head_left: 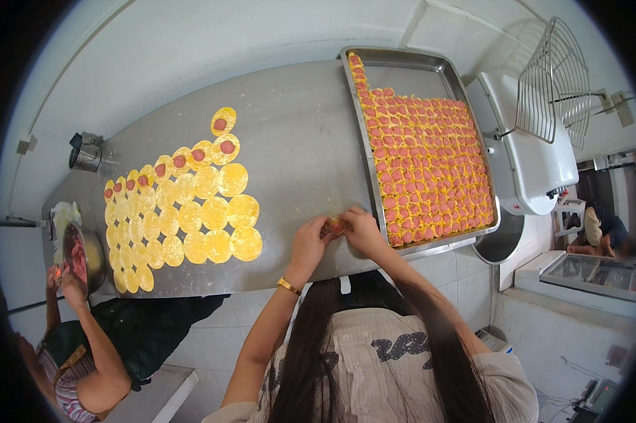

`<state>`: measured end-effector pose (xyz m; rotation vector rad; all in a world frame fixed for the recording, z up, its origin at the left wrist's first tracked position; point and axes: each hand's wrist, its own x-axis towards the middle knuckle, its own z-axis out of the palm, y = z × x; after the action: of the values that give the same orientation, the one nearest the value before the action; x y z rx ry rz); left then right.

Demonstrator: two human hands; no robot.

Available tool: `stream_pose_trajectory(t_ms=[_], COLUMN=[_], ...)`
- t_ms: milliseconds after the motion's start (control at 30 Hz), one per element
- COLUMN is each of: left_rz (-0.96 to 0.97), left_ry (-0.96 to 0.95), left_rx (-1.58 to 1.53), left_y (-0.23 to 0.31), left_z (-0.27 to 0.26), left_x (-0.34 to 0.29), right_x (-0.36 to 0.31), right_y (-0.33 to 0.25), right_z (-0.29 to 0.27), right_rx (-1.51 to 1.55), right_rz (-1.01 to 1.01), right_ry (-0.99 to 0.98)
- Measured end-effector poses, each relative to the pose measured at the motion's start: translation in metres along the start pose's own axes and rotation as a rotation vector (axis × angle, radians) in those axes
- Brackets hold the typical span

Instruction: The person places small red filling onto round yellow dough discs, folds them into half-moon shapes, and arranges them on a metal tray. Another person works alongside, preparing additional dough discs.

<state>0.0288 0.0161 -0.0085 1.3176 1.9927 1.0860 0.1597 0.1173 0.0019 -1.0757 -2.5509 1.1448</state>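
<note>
Near the table's front edge, my left hand and my right hand pinch one small open-topped dumpling between them. Pink meat filling shows at its top, ringed by a yellow wrapper; the fingers hide part of it. Just right of my hands is a large metal tray filled with rows of similar dumplings, except for a bare strip at its far end. To my left, round yellow dumpling wrappers lie in rows on the steel table. Several in the far row carry a lump of pink meat.
At the left, a co-worker's hands are at a metal bowl of pink meat. A metal cup stands at the far left. Right of the tray are a white appliance, a wire rack and a deep metal pot.
</note>
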Motion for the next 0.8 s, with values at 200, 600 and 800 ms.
stream_pose_trajectory(t_ms=[200, 600, 800], left_rz=[-0.069, -0.081, -0.007], left_ry=[-0.072, -0.059, -0.047], left_rx=[-0.012, 0.025, 0.133], left_y=[-0.0013, -0.0009, 0.0039], left_z=[0.001, 0.0034, -0.0034], left_x=[-0.0006, 0.0033, 0.0077], right_x=[0.0037, 0.0016, 0.0046], right_y=[-0.0018, -0.0063, -0.005], right_z=[0.0018, -0.0063, -0.0024], right_rx=[0.044, 0.038, 0.027], right_rz=[-0.194, -0.178, -0.062], right_ry=[0.275, 0.205, -0.003])
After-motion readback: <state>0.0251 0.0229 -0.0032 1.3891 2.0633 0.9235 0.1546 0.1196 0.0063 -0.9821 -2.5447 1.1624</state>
